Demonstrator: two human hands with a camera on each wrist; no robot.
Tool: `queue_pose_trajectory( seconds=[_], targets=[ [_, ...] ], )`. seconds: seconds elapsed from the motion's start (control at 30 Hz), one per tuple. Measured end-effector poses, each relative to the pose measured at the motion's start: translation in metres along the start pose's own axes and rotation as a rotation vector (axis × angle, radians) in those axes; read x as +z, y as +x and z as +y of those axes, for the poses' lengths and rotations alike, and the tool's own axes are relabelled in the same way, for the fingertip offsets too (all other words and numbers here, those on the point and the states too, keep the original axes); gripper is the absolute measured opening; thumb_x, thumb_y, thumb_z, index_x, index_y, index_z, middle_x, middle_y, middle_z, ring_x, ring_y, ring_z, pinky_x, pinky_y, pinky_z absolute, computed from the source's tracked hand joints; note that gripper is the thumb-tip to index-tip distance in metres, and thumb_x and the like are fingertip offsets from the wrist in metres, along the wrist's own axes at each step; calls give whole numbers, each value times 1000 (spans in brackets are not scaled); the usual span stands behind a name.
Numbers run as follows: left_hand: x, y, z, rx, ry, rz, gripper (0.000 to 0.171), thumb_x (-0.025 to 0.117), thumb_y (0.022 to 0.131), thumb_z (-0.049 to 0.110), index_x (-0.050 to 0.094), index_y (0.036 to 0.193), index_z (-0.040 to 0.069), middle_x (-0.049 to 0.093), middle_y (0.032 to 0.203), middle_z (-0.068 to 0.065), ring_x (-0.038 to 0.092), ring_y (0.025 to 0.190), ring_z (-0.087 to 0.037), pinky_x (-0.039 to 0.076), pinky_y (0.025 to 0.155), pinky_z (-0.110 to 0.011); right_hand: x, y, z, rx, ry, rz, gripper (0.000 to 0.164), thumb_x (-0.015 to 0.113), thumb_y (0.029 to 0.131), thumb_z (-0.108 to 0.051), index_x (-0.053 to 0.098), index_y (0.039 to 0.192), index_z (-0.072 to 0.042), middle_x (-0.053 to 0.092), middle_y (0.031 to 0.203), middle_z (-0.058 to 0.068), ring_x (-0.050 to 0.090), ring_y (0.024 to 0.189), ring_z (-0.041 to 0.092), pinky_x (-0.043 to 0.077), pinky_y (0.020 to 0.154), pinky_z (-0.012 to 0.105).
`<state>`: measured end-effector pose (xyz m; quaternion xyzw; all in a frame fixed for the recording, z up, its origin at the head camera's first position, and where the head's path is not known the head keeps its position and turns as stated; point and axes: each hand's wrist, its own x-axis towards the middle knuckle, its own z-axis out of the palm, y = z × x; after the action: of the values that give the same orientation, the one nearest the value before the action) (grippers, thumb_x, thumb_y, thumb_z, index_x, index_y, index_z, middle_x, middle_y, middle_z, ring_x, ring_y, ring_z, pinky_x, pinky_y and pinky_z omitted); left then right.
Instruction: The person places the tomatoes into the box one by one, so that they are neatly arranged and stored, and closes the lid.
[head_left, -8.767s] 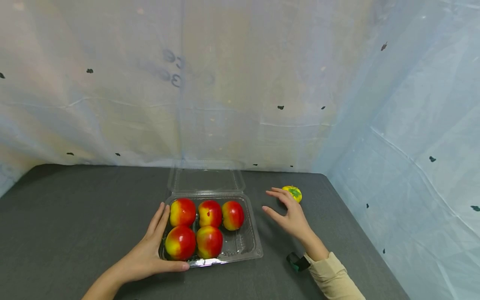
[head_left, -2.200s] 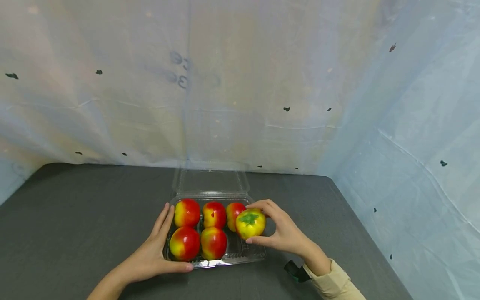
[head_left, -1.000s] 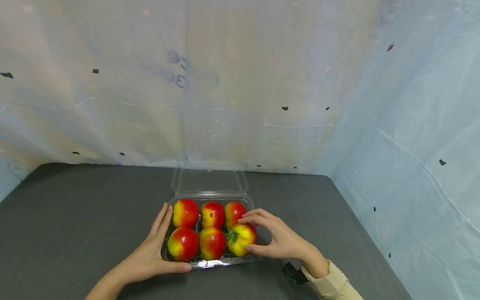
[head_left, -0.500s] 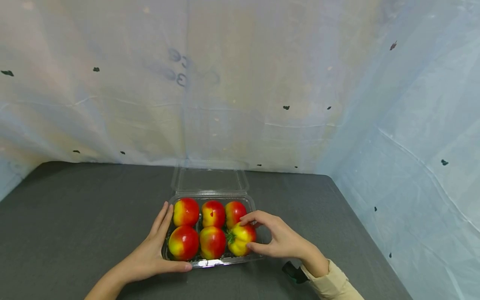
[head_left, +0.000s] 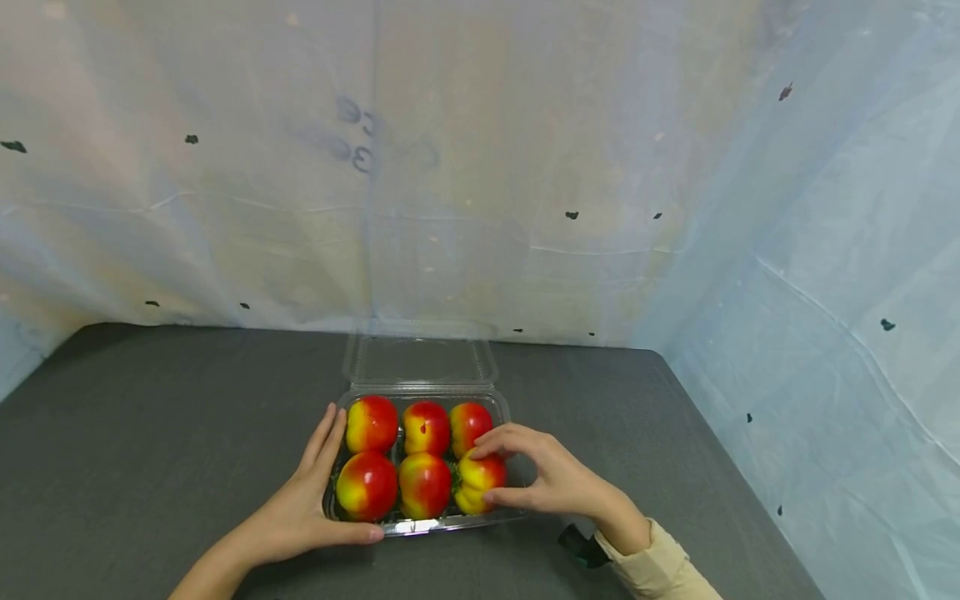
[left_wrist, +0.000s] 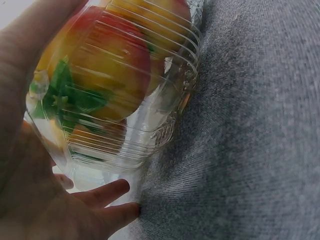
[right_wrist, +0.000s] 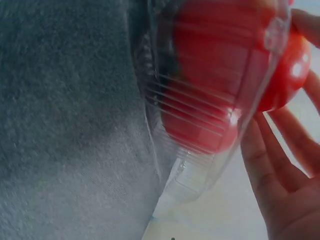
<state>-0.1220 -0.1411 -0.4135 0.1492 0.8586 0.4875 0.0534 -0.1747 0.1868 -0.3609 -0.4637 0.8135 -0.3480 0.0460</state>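
Observation:
A clear plastic clamshell container (head_left: 450,523) holds red-and-yellow fruits in two rows, some showing a green leafy calyx. My left hand (head_left: 303,504) rests against its front left corner, straight fingers along the left side and thumb along the front edge. In the left wrist view, a fruit (left_wrist: 107,65) shows through the ribbed wall. With thumb and fingers, my right hand (head_left: 551,475) holds the front right fruit (head_left: 480,479), its calyx turned left towards the neighbouring fruit (head_left: 425,486). The right wrist view has the fingers (right_wrist: 285,145) beside that red fruit (right_wrist: 287,75), at the container's rim.
The container's transparent lid (head_left: 420,361) lies folded back behind it on the dark grey table (head_left: 187,417). Pale plastic sheeting (head_left: 465,167) hangs behind the table and along its right side. A dark band (head_left: 581,546) sits at the right wrist.
My right hand took the fruit from the table at right and brought it into the container's front right spot. Its calyx has since tipped left and down. The left hand stays at the corner.

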Motion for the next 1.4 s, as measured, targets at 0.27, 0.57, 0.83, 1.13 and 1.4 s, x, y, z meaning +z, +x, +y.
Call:
queue_pose_trajectory(
  seconds=[0.27,0.57,0.83,1.13,1.4],
  targets=[
    [-1,0,-1,-3,0,-2,132,84,67,42,-13,154,21,-21,158,-14,12,136,-58,35,90,-75,4,4,2,44,-36,-19,32,71,88,-28,65,117,-17,62,120,-1,57,109,14,50,92,31],
    [0,-1,-3,-10,-4,-4,132,84,68,41,-14,153,22,-22,158,-13,8,137,-59,33,90,-76,4,3,7,38,45,50,31,71,88,-24,65,117,-16,63,119,-1,58,102,13,52,82,33],
    [4,-2,-3,-23,-26,-6,132,84,68,43,-15,153,24,-23,158,-11,8,138,-58,33,92,-75,-4,11,23,83,132,243,27,66,90,-9,64,116,-6,63,118,7,58,106,27,54,84,35],
    [2,-3,-7,-4,-56,-25,130,84,70,37,-15,153,27,-24,158,-11,6,137,-58,33,90,-75,-15,31,55,541,350,293,57,65,92,-24,43,141,-6,47,141,18,50,125,34,47,99,45],
    [2,-3,-7,26,-77,-41,128,84,71,34,-15,153,26,-26,157,-10,1,138,-58,30,90,-78,-12,47,84,675,699,242,70,55,97,-33,23,151,-3,38,147,25,46,130,37,43,104,44]
  ],
)
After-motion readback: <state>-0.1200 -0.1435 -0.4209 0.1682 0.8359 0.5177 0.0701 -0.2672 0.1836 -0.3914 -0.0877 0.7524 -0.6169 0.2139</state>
